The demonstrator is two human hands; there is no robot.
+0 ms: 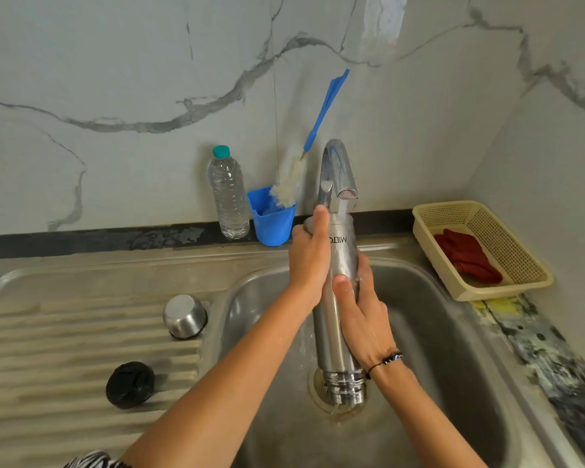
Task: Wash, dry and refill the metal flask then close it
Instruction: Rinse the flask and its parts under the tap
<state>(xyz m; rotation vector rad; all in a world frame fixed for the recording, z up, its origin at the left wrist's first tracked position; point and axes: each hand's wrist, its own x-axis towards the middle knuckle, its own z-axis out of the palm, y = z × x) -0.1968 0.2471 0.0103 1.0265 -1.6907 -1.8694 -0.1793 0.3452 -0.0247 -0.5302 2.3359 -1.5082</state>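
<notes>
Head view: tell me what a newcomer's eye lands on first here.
The metal flask, held upside down over the sink under the running tap, gripped by the left hand near its base and the right hand at mid-body. Next, the blue-handled bottle brush standing in a blue cup behind, and the steel cap and black stopper on the drainboard at left.

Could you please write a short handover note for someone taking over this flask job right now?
Left hand grips the upper part of the metal flask; right hand grips its middle. The flask is held upside down over the sink, threaded mouth by the drain, under water running from the tap.
Steel cup lid and black stopper lie on the drainboard, both off.
Bottle brush stands in the blue cup; water bottle beside it; red cloth in the basket.
Done: opened, rinsing under way. Left: finish washing, dry, refill, close.
</notes>
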